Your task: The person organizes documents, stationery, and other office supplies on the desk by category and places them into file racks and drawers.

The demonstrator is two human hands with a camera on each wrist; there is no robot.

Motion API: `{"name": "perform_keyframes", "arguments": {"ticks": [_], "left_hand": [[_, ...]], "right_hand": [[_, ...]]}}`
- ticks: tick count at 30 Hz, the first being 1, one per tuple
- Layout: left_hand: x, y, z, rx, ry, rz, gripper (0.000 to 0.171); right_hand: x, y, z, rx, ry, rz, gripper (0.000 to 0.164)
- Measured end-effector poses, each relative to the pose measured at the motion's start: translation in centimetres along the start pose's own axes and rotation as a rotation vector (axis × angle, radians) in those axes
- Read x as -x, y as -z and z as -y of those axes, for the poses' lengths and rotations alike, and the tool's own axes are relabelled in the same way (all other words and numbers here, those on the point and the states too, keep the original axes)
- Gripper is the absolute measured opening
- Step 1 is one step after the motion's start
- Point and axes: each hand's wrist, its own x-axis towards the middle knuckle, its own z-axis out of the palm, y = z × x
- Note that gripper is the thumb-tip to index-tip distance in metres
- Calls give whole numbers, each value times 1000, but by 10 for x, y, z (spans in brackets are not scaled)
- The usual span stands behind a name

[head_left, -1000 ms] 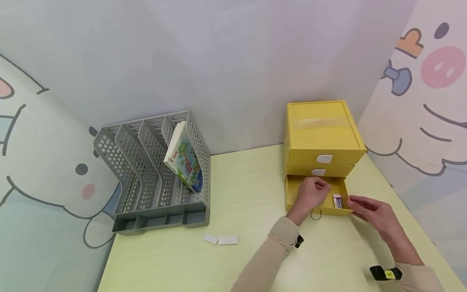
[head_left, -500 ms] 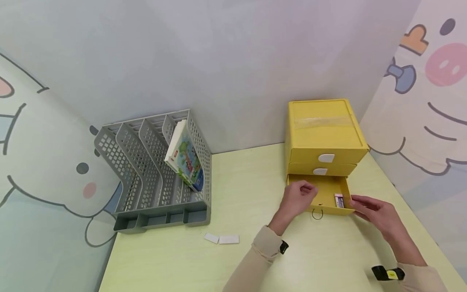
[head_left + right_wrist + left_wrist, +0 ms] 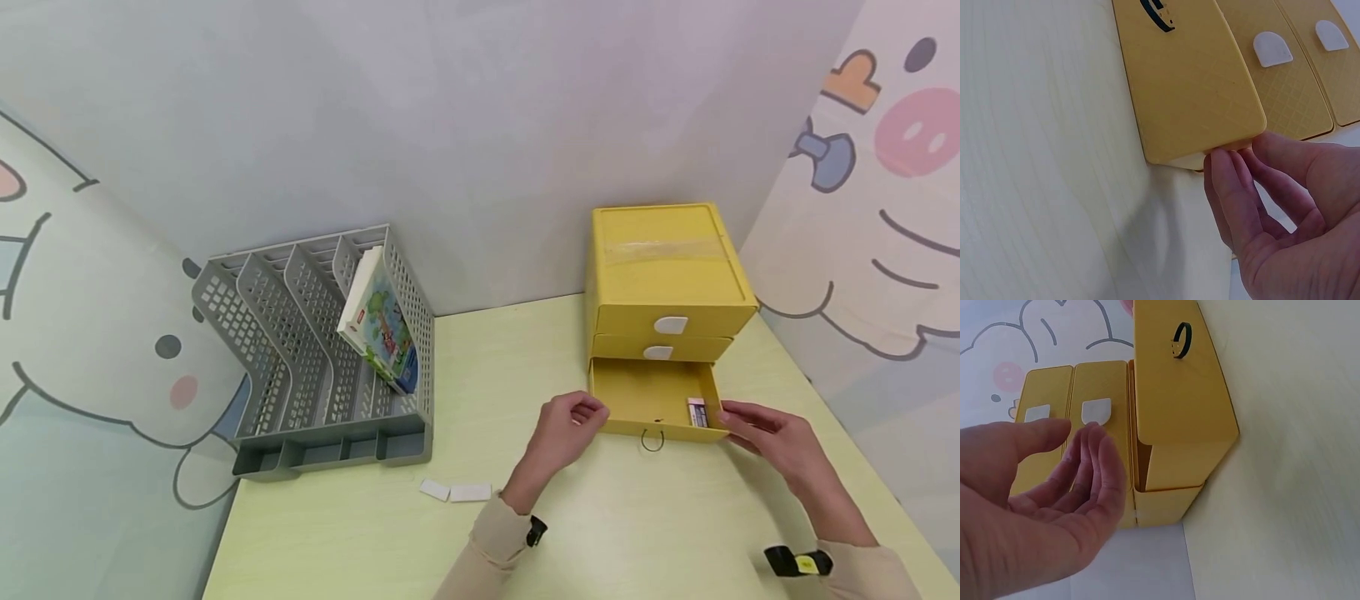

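A yellow drawer point(image 3: 626, 387) stands pulled out at the bottom of the yellow drawer cabinet point(image 3: 667, 258). Inside, by its right wall, lies a small eraser point(image 3: 697, 412) in a dark and white sleeve. My right hand point(image 3: 776, 442) pinches the drawer's right side near the front corner, thumb at the rim and fingers against the outer wall in the right wrist view. My left hand point(image 3: 564, 427), fingers loosely curled and holding nothing, is by the drawer's left front corner. In the left wrist view its thumb and fingertips are apart. A dark loop point(image 3: 652, 440) hangs on the drawer front.
A grey file rack point(image 3: 315, 350) stands at the left, with books point(image 3: 384, 329) leaning in its right compartment. Two white pieces point(image 3: 470, 493) lie on the table point(image 3: 510, 375) in front of it. Walls rise behind and on both sides.
My left hand has come out of the drawer, moving left and toward me to its left front corner. The right hand stays at the drawer's right side; the eraser has not moved.
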Motion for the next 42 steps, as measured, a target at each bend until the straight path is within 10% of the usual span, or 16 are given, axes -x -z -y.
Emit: {"name": "perform_keyframes", "arguments": {"ticks": [28, 42], "left_hand": [[75, 67, 69, -95, 57, -73, 10], [104, 100, 96, -304, 76, -25, 18]], "right_hand": [[1, 0, 0, 17, -3, 1, 51], [2, -1, 1, 14, -16, 0, 51]]}}
